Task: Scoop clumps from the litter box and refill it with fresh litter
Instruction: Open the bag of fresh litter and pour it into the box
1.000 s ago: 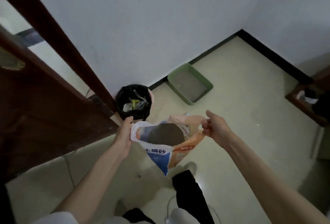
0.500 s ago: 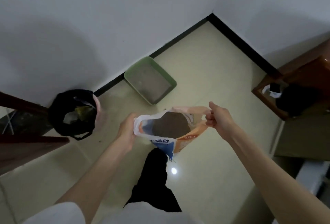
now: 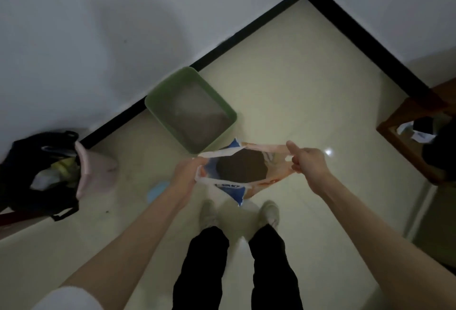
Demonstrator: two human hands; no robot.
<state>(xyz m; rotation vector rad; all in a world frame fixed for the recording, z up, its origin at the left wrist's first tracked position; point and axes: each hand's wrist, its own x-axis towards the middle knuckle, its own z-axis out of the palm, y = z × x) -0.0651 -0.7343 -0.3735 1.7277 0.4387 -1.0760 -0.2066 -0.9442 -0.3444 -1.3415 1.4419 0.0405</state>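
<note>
One head-worn wide-angle camera looks steeply down from standing height at the floor (image 3: pixel 283 82) toward a room corner. Both outstretched arms, the legs and shoes fill the near lower frame; walls curve across the top.

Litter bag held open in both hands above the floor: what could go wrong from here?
1. The litter bag hangs short of the green litter box, over bare floor; tipping it now would likely spill litter.
2. The left hand and right hand only pinch its thin rim, which may tear or slip.
3. The bin stands close beside the person's left arm and could be knocked.
</note>
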